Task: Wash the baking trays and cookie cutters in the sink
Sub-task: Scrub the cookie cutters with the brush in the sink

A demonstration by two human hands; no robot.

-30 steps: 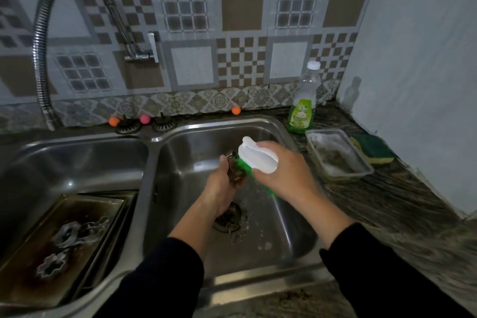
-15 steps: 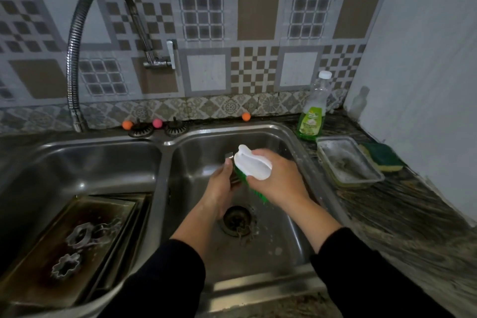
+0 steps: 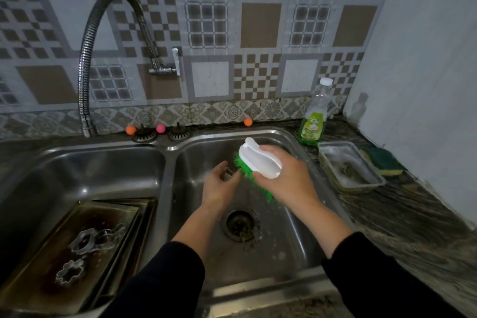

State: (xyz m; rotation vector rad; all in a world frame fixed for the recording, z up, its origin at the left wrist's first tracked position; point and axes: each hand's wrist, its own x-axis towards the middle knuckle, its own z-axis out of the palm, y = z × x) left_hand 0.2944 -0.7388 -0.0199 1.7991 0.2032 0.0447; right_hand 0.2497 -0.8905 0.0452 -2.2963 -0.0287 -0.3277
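Off to the left of my hands, the baking trays (image 3: 64, 248) lie stacked in the other basin with two cookie cutters (image 3: 85, 253) on top, unwashed. My left hand (image 3: 219, 186) pinches a small cutter (image 3: 228, 171); my right hand (image 3: 281, 175) grips the green-bristled brush (image 3: 258, 160). I should work the bristles into every notch, turning the cutter. Since a second ago, the brush has lifted slightly off it.

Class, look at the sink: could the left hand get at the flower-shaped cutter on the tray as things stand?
Probably not at once: the left hand holds a small metal piece against the brush. The flower cutter lies uncovered on the tray in the left basin, path clear.
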